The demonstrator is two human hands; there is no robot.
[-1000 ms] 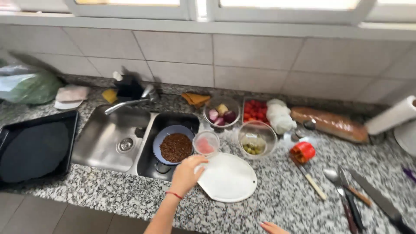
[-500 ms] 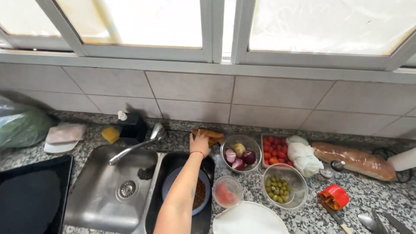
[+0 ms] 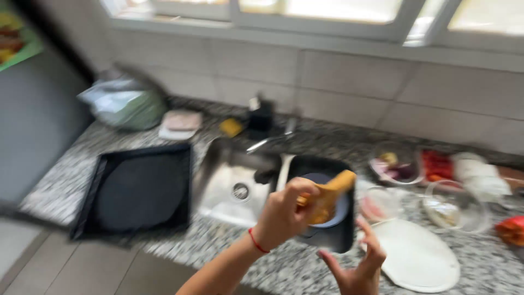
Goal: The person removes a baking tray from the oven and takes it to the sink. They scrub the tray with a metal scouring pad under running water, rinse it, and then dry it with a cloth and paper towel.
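Observation:
The view is motion-blurred. My left hand, with a red string at the wrist, grips a yellow-orange cloth and holds it above the dark right sink basin. A blue bowl lies in that basin, partly hidden behind the cloth. My right hand hovers just below and to the right, fingers spread, holding nothing. A white round flat disc lies on the speckled counter right beside my right hand.
A black baking tray lies left of the steel sink basin and faucet. Glass bowls and a red food tub stand at the right. A green bag sits far left by the tiled wall.
My left hand went from the white disc to the cloth behind the sink, took it, and brought it forward over the basin. The camera swung left. My right hand rose into view.

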